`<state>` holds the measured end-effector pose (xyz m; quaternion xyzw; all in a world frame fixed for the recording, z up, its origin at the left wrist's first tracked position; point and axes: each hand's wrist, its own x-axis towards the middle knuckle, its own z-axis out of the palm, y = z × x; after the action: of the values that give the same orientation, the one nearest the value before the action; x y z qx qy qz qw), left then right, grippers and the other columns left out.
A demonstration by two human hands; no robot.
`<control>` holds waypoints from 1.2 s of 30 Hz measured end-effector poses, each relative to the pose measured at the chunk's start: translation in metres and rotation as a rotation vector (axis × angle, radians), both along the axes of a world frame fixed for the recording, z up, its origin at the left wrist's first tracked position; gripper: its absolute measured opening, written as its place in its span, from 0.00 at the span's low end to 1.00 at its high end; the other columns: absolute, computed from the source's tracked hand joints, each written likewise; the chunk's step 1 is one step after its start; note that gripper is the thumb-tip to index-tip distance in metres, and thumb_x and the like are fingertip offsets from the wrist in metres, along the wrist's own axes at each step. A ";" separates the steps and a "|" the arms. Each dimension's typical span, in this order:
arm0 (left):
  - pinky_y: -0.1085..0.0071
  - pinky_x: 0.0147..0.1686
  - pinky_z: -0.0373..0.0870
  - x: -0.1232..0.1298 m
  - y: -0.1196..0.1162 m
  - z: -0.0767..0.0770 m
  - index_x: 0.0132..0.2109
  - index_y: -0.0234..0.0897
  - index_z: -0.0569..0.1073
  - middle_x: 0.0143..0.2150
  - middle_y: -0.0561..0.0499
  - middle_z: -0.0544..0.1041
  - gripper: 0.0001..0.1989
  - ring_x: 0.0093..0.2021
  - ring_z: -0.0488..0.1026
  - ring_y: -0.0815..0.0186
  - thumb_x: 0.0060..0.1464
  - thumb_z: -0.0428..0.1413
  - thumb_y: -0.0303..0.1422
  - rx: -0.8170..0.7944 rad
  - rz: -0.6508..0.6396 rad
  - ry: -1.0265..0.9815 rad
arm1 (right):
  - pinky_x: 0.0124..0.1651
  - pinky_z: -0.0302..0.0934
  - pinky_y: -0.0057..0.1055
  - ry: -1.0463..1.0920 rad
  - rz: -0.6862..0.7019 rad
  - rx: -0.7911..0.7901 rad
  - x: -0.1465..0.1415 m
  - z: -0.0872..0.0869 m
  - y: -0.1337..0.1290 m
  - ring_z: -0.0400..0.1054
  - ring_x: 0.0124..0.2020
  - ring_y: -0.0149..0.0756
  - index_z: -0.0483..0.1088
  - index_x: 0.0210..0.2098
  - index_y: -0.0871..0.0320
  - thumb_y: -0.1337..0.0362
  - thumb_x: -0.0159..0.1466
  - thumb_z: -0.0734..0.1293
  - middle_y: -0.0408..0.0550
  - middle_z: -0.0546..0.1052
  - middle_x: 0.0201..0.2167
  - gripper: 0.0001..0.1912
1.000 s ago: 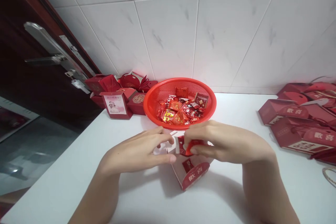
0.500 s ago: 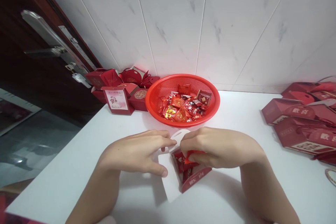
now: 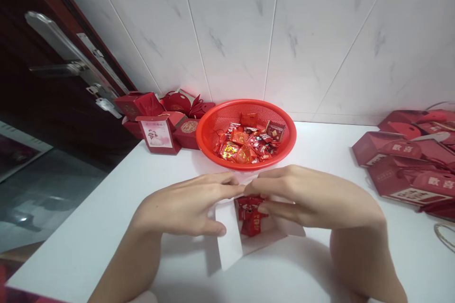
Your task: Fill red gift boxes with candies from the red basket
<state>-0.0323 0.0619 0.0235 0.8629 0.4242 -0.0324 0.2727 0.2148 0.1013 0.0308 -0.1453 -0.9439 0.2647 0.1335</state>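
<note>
Your forearms reach in from the near left and near right, both bending inward at the wrists with the backs of the hands up. Your left hand [image 3: 190,206] points right, its fingers nearly straight toward the far side of the opened box [image 3: 229,234] and its thumb spread well apart at the edge of the left flap; it is open. Your right hand [image 3: 302,196] arches over the box from the right, pointing left, fingers bent and thumb apart, low over the wrapped sweets [image 3: 251,226] inside; you cannot tell whether it grips anything.

The box sits on the white table [image 3: 185,260] between your hands, its mouth facing up. Its near edge slants, the right end lying farther off. The white left flap runs lengthwise near to far; the box's own long axis is hard to tell under your fingers.

At the right edge lies a twine loop [image 3: 444,236], and beyond it a group of red gift boxes [image 3: 398,165]. Farther in the middle, the red basket [image 3: 246,167] holds a heap of sweets [image 3: 241,139]. Left of it, a box with a printed couple [image 3: 158,136] stands upright among other red boxes, before the tiled wall [image 3: 234,33].
</note>
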 end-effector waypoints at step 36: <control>0.67 0.34 0.64 0.053 0.005 -0.024 0.40 0.37 0.73 0.38 0.48 0.73 0.14 0.36 0.72 0.59 0.67 0.52 0.43 0.275 0.174 0.124 | 0.53 0.73 0.43 0.262 -0.639 0.282 0.028 -0.101 -0.074 0.68 0.61 0.52 0.61 0.63 0.54 0.53 0.62 0.74 0.64 0.65 0.62 0.34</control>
<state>0.0211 0.0671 -0.0002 0.8484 0.5139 -0.0035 0.1271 0.2432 0.0271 -0.0703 -0.3778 -0.8530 0.0935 0.3477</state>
